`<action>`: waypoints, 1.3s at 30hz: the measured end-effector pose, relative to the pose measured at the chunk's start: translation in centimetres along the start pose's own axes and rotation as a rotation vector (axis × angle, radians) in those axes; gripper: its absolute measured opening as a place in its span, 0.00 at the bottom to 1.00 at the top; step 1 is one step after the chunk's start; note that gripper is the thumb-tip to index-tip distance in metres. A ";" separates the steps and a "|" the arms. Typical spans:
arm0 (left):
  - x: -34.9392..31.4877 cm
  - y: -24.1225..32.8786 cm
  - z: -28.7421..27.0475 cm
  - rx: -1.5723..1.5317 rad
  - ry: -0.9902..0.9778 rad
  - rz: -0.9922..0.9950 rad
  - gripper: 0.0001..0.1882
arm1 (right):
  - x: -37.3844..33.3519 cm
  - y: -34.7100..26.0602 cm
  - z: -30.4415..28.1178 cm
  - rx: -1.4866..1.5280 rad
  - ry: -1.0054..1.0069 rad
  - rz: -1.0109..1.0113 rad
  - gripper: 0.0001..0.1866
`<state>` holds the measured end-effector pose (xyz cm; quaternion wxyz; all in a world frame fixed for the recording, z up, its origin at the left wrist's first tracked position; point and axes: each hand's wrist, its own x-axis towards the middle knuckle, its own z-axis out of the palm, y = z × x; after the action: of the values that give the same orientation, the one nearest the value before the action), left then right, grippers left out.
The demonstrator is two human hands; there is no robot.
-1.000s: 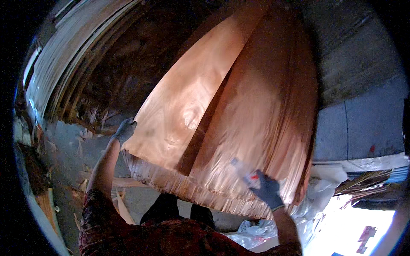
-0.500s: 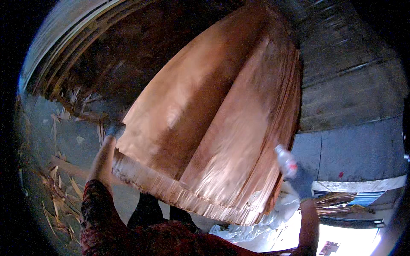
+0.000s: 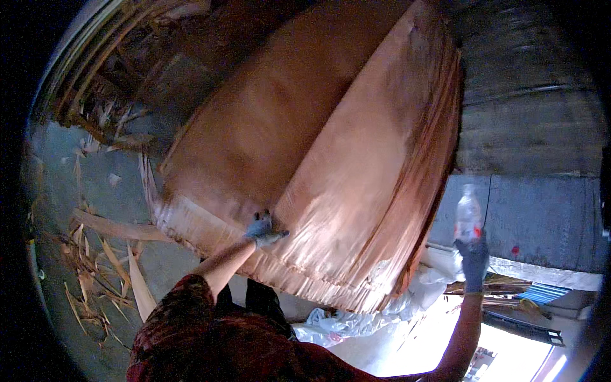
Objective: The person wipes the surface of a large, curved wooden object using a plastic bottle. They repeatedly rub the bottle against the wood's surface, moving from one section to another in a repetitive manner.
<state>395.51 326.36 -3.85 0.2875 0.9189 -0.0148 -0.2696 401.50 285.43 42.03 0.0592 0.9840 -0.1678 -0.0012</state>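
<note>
A tall stack of thin reddish-brown wood veneer sheets (image 3: pixel 356 172) fills the middle, its ragged near edge facing me. On the left part of it lies a darker, shaded sheet (image 3: pixel 254 121). My left hand (image 3: pixel 264 230), in a grey glove, rests near the front edge by the seam between the two parts, fingers apart. Off the stack's right side, my right hand (image 3: pixel 472 258), also gloved, is closed round the lower part of a clear plastic bottle (image 3: pixel 468 213) with a red mark. The bottle stands upright and is slightly blurred.
Long wood splinters and scraps (image 3: pixel 102 280) litter the grey floor at left. A dark wooden stack (image 3: pixel 528 114) stands on the right above a grey-blue panel (image 3: pixel 541 219). Clear plastic sheeting (image 3: pixel 356 325) bunches below the veneer's near right corner. Bright light enters at lower right.
My left hand has gone from the stack's left edge rightward to the seam. The right hand has lifted the bottle up and right, away from the veneer. The left sheet now looks darker.
</note>
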 end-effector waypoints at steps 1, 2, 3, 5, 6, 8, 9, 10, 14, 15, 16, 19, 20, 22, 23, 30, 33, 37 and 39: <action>0.3 -2.8 1.7 -0.031 0.036 -0.059 0.53 | -1.9 -4.4 -0.1 0.051 -0.129 0.053 0.41; 1.1 -1.4 2.8 -0.146 -0.078 -0.068 0.50 | -3.6 -3.9 0.6 0.058 -0.170 0.081 0.40; 1.6 -0.2 3.4 -0.249 -0.191 -0.094 0.47 | -5.3 -2.8 1.2 0.077 -0.217 0.104 0.39; 3.8 8.7 0.6 -0.541 -0.719 -0.126 0.40 | -10.1 3.5 1.9 -0.026 -0.103 0.051 0.42; 4.8 5.0 0.3 -0.533 -0.702 -0.197 0.33 | -9.7 1.6 2.0 0.091 -0.199 0.019 0.42; 2.5 -1.2 1.1 -0.608 -0.353 -0.037 0.33 | -9.9 0.9 4.8 0.316 -0.213 -0.120 0.41; 1.7 -1.8 1.1 -0.633 -0.256 -0.068 0.33 | -9.9 -0.2 5.5 0.410 -0.281 -0.120 0.40; 1.7 -0.6 0.8 -0.650 -0.183 -0.072 0.33 | -10.1 -0.4 5.1 0.286 -0.271 -0.174 0.37; -2.4 8.2 -3.2 -0.668 -0.242 -0.267 0.31 | -11.2 2.0 2.4 0.021 -0.220 -0.257 0.34; -3.5 9.4 -4.8 -0.673 -0.241 -0.257 0.31 | -11.0 1.7 2.0 -0.004 -0.223 -0.288 0.34; -5.3 13.1 -8.3 -0.662 -0.339 -0.308 0.29 | -10.9 2.1 1.6 -0.003 -0.162 -0.351 0.35; -7.7 15.9 -8.3 -0.554 -0.382 -0.113 0.25 | -9.6 1.9 0.3 -0.077 -0.055 -0.515 0.35; -9.0 18.1 -9.2 -0.499 -0.345 -0.058 0.24 | -8.8 1.3 -0.8 -0.170 -0.037 -0.599 0.35; -11.3 21.6 -7.9 -0.421 -0.173 0.101 0.22 | -7.1 -2.7 -3.5 -0.318 -0.114 -0.713 0.32; -12.0 24.2 -7.2 -0.404 -0.045 0.232 0.21 | -6.1 -4.4 -4.6 -0.413 -0.150 -0.751 0.31; -14.3 33.5 -5.4 -0.301 -0.378 0.162 0.19 | 3.4 -16.6 -7.0 -1.007 0.012 -0.941 0.13; -13.7 36.3 -1.4 -0.129 -0.351 0.207 0.23 | 14.6 -12.7 -10.6 -0.685 0.415 -0.799 0.09; -12.3 35.0 0.1 -0.182 -0.542 0.199 0.34 | 18.5 -13.8 -14.1 -0.988 0.461 -0.690 0.08; -10.6 33.7 8.3 -0.185 0.001 0.240 0.41 | 18.6 -17.9 -13.5 -0.965 0.479 -0.804 0.08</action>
<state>386.61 295.89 13.62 0.4012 0.8802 -0.0993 -0.2331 425.29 297.57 53.63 0.5228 0.8063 0.2490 0.1205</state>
